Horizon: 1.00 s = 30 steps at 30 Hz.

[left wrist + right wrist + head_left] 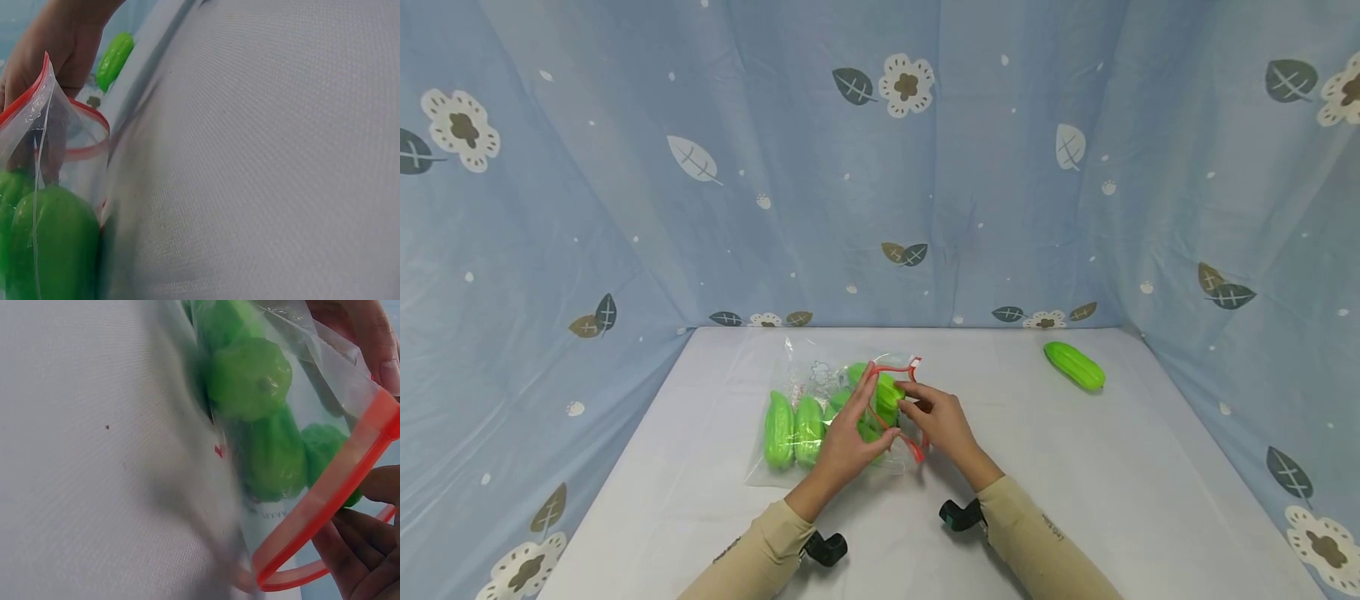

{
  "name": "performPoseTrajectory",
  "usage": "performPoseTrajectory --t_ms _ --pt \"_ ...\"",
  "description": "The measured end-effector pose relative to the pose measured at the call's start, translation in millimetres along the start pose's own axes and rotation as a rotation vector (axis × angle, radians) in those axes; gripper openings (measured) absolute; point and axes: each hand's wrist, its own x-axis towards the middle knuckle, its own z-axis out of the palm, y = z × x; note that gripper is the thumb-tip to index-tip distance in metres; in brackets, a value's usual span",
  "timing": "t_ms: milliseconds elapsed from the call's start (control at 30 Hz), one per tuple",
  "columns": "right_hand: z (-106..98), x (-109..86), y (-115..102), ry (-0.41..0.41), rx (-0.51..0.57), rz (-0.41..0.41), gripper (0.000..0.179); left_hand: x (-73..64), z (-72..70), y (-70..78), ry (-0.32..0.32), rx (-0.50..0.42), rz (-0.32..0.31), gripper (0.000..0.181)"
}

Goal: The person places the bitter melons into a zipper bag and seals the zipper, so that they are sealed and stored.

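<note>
A clear zip bag (763, 477) with a red zip edge lies on the table, its mouth spread toward the right. Several green cucumbers (779, 432) are inside it, two lying side by side at the left end. My left hand (847, 446) holds the bag at its mouth, fingers reaching to the upper edge and thumb near the lower one. Reaching in between the red edges, my right hand (946, 423) has thumb and fingertips at the end of a cucumber (887, 398). In the right wrist view, the bag's red edge (325, 515) crosses in front of that cucumber.
Another green cucumber (1075, 365) lies alone at the back right of the white table (1022, 450). A blue curtain (805, 200) with flowers and leaves hangs behind and at both sides. Black wrist cameras (826, 550) sit under both sleeves.
</note>
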Motion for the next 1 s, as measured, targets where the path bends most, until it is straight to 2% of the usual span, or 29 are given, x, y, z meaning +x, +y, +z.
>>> performPoseTrajectory --t_ms 200,567,1000 --pt "-2.5 -4.2 3.3 0.009 -0.015 -0.01 0.039 -0.1 0.9 -2.5 -0.004 -0.011 -0.012 0.095" --pt "-15.0 -12.6 8.4 0.009 0.04 -0.043 0.034 0.5 1.4 -6.0 0.005 -0.006 -0.012 0.094" --pt "-32.3 -20.5 22.6 0.015 -0.016 -0.032 0.024 0.0 1.8 -7.7 -0.009 -0.013 -0.03 0.095"
